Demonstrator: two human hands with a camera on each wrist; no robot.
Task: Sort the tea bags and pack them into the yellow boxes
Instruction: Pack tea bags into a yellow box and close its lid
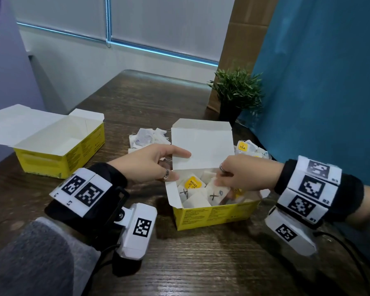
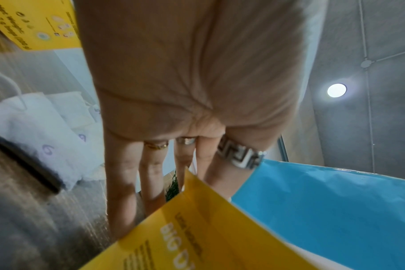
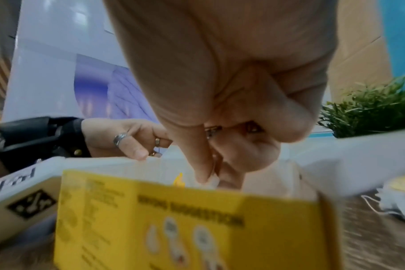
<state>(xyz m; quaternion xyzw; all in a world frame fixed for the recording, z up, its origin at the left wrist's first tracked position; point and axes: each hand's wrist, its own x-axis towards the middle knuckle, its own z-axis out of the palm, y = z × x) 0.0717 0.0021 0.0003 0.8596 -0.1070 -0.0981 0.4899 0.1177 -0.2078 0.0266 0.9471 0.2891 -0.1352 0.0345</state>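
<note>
1. Right hand (image 1: 241, 175): I see its thumb and fingertips pinching a white tea bag (image 1: 217, 194) inside the near yellow box (image 1: 214, 214).
2. Left hand (image 1: 152, 162) has straight fingers against that box's raised lid (image 1: 201, 146).
3. Loose tea bags (image 1: 147, 138) lie behind it on the table (image 1: 179, 263).
4. I see a 2nd yellow box (image 1: 58, 154) open at the left.
</note>
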